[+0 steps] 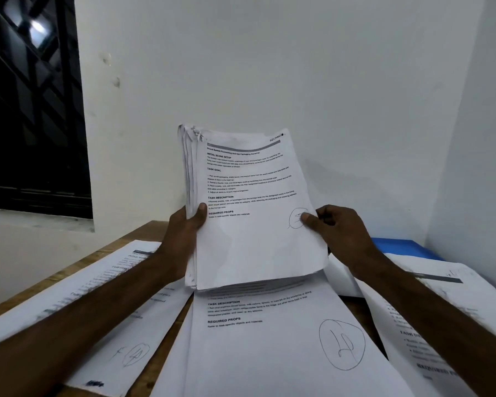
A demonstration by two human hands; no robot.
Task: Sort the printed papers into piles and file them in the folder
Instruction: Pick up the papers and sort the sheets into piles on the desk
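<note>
I hold a thick stack of printed papers (249,202) upright over the table. My left hand (184,233) grips its lower left edge, thumb on the front sheet. My right hand (335,227) pinches the top sheet at its right edge, thumb over a circled handwritten mark. Below the stack lies a pile (269,345) whose top sheet bears a circled number. Another pile (98,305) lies to the left and a third pile (430,316) to the right. A blue folder (404,247) lies at the back right, partly under papers.
The wooden table (132,236) stands in a corner of white walls. A dark barred window (32,104) is at the upper left. My forearms cross over the left and right piles.
</note>
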